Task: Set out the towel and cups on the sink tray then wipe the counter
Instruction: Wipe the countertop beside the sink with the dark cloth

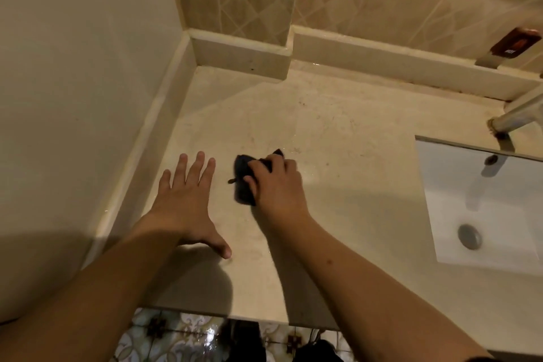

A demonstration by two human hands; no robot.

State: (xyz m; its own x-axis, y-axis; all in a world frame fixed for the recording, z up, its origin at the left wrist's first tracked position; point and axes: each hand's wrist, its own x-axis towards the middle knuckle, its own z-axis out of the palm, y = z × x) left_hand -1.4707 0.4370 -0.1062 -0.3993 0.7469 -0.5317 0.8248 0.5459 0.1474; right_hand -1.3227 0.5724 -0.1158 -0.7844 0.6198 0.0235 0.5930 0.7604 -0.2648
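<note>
wiping now: my right hand [274,182] is clamped down on a dark cloth [244,182], fingers curled over it, pressing it to the counter [338,132]. my left hand [188,200] lies open and flat just beside it, holding nothing. the cloth looks soft and limp, light, bunching under my palm, so i'd say press from on top with the whole hand, not pinch an edge. it's blurred, so wet or dry i can't tell. the sink [484,200] sits well off beyond my right hand. no tray or cups in view.
</note>
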